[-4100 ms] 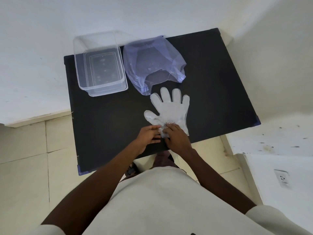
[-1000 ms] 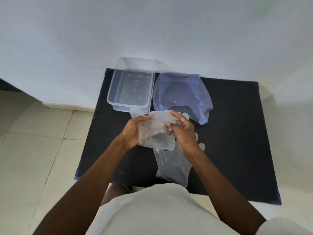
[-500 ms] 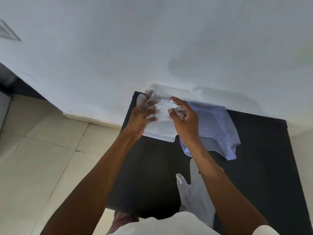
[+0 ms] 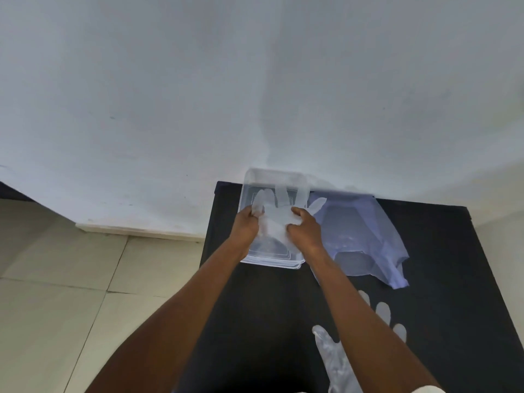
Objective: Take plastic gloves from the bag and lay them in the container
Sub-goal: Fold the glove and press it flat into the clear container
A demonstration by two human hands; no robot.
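Note:
A clear plastic glove (image 4: 279, 215) is spread over the open clear container (image 4: 270, 260), its fingers pointing to the wall. My left hand (image 4: 246, 225) pinches the glove's left side and my right hand (image 4: 304, 226) grips its right side, both over the container. The pale blue plastic bag (image 4: 360, 236) lies flat just right of the container. A second clear glove (image 4: 334, 361) lies on the black table near me, partly hidden by my right forearm.
The black table (image 4: 255, 307) stands against a white wall (image 4: 255, 80). Its left edge drops to a tiled floor (image 4: 71, 293). The container sits at the table's far left corner.
My hands have lowered the glove from a crumpled hold above the container and opened it out flat over the container. The camera view has shifted.

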